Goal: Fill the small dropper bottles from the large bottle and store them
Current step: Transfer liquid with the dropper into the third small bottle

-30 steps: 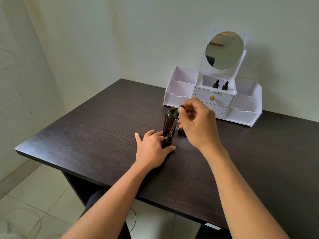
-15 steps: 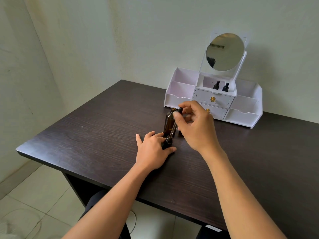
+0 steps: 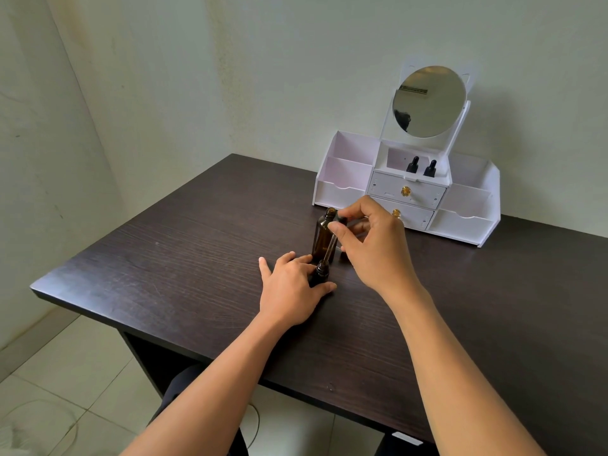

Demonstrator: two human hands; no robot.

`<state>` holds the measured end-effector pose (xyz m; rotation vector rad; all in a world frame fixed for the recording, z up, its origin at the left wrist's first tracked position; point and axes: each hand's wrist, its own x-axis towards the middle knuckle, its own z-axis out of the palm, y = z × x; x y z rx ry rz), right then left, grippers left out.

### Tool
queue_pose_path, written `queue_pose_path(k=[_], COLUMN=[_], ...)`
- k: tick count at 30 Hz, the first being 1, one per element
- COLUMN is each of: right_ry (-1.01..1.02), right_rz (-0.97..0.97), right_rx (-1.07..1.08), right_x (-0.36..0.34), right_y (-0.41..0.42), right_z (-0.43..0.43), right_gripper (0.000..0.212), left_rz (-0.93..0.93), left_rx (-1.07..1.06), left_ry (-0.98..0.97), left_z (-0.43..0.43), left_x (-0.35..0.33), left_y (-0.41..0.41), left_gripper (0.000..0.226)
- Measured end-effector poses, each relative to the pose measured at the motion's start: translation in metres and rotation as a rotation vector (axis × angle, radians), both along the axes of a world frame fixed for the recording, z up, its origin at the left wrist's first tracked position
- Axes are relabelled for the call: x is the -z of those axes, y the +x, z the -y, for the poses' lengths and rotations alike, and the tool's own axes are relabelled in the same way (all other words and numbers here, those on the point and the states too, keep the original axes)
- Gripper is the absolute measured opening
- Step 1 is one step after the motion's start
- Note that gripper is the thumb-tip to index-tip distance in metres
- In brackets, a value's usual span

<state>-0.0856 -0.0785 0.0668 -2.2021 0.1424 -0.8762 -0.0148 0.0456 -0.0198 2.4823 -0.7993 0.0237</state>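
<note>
Left hand [image 3: 289,291] grips the small bottle [image 3: 320,274] on the table [image 3: 164,258], right hand [image 3: 375,248] pinches the dropper [image 3: 330,246] at its neck, beside the large bottle [image 3: 320,235].

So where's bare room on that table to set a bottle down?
Bare: the dark wooden table left of the left hand, and right of the right hand. Crowded: before the white mirrored organizer, where they hold the small dark dropper bottle and glass dropper beside the large amber bottle.
</note>
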Motion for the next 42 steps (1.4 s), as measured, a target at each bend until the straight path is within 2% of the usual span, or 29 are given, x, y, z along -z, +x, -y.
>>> queue_pose_path(k=[2, 5, 7, 9, 14, 18, 26, 30, 34, 42], right_ry=[0.000, -0.009, -0.006, 0.028, 0.057, 0.040, -0.031, -0.038, -0.138, -0.237], right_rz=[0.000, 0.005, 0.027, 0.092, 0.293, 0.354, 0.310, 0.168, 0.061, 0.034], right_rx=[-0.007, -0.012, -0.012, -0.005, 0.079, 0.085, 0.076, 0.035, 0.063, 0.076], right_x=[-0.001, -0.001, -0.004, -0.011, -0.037, -0.045, -0.035, -0.032, -0.030, -0.029], right_y=[-0.001, -0.001, -0.001, 0.000, 0.010, 0.020, 0.030, 0.037, 0.046, 0.051], right_z=[0.000, 0.001, 0.001, 0.003, 0.010, 0.012, 0.018, 0.021, 0.024, 0.028], right_gripper=[0.018, 0.010, 0.015, 0.021, 0.021, 0.020, 0.022, 0.019, 0.017, 0.012], left_rz=[-0.002, -0.006, -0.011, -0.016, -0.029, -0.037, -0.037, -0.037, -0.039, -0.022], left_rx=[-0.001, -0.001, 0.003, 0.010, 0.010, 0.009, 0.009, 0.009, 0.006, 0.010], left_ry=[0.000, -0.006, -0.008, -0.015, -0.033, -0.032, -0.014, -0.010, -0.011, -0.009], left_z=[0.000, 0.000, 0.000, -0.001, -0.003, -0.002, -0.002, -0.002, -0.002, -0.002], left_x=[0.000, -0.001, -0.001, -0.002, -0.003, -0.002, -0.005, -0.004, -0.003, -0.002], left_y=[0.000, -0.001, -0.001, -0.001, -0.002, -0.002, -0.003, -0.002, -0.001, 0.000], left_gripper=[0.049, 0.048, 0.048, 0.047, 0.048, 0.048, 0.050, 0.050, 0.050, 0.049])
